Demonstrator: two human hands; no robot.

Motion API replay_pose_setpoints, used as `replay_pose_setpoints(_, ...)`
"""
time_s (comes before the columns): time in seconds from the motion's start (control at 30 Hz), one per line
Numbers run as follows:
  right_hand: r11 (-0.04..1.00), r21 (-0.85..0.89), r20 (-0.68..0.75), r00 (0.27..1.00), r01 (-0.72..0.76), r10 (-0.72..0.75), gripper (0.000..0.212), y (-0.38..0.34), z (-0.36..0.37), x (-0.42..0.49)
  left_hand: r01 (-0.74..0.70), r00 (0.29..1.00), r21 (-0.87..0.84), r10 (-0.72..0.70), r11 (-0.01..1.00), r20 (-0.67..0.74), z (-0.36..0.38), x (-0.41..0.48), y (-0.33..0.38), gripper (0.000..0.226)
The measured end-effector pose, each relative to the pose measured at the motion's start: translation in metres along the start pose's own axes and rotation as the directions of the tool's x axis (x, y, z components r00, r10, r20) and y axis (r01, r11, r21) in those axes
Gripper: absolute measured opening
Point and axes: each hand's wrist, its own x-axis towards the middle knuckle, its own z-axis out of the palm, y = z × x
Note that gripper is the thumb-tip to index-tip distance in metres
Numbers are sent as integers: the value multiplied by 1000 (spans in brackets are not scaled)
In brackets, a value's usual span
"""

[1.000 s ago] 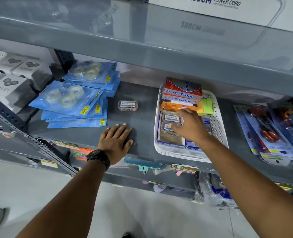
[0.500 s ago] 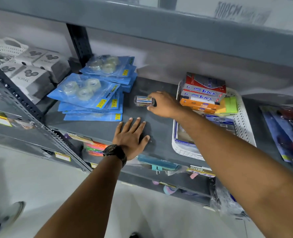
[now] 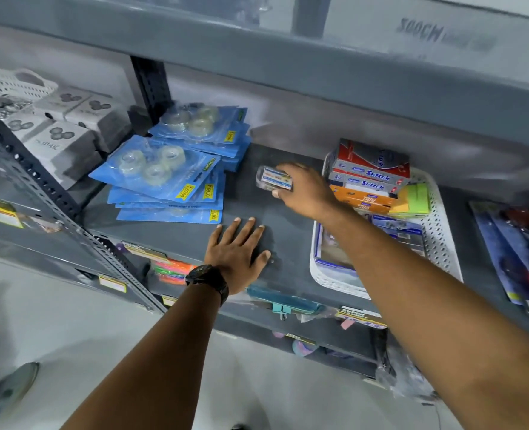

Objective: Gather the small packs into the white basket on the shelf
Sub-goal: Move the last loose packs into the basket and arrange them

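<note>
Left of the white basket, the right hand pinches the small pack on the shelf. Left hand lies flat, holding nothing. Lift the pack, then lower it gently into the basket.

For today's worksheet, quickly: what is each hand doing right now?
Left hand: open, flat on the grey shelf, holding nothing.
Right hand: closed on the small clear pack.

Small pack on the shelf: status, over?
Right hand closed on small pack, left of white basket. Left hand flat on shelf, empty. Nothing between pack and basket.
</note>
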Motion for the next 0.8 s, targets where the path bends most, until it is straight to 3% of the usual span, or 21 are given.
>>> replay_pose_setpoints(0.2, 996, 43, -75, 994, -74, 77, 54, 27, -63, -65, -1, 999, -8, 1, 1000, 42, -4, 1, 0, 69)
replay_pose_setpoints(0.53, 969, 6, 222, 945, -249, 241, 59, 66, -71, -149, 24, 997, 9, -24, 1000, 79, -8, 2, 4, 77)
replay_pose_setpoints(0.8, 953, 22, 266, 921, -301, 285, 40, 72, -62, -153, 19, 996, 37, -22, 999, 92, -7, 2, 3, 74)
